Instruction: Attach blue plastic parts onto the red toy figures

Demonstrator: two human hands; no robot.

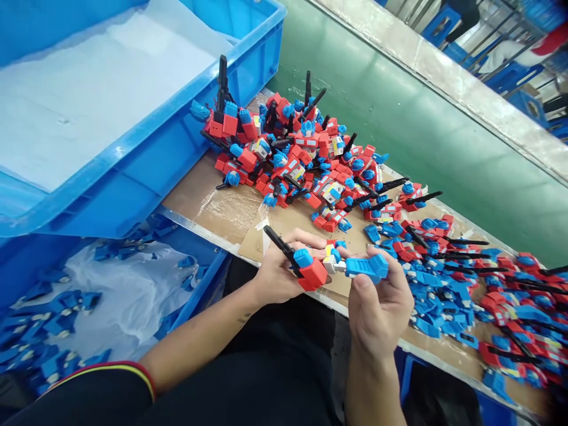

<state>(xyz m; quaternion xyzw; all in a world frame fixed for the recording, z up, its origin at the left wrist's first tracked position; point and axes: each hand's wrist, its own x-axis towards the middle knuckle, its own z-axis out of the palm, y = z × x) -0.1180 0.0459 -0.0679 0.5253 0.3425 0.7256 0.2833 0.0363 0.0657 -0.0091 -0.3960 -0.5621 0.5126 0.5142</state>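
Toy body [313, 274] sat gripped in L hand [279, 272], blue leg [367, 268] pinched in R hand [380, 302]; any crooked push prob. risked bending white peg [339, 267] betw. body & leg.

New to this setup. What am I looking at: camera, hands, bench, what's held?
No machine here: one person works bare-handed, and the single picture comes from a camera on their head, looking forward and down. The left hand holds a red toy body with a black rod sticking out. The right hand grips a blue piece, its pale joint end at the body; I can't tell whether they're joined. On the bench lie a heap of similar red-and-blue bodies and loose blue pieces.
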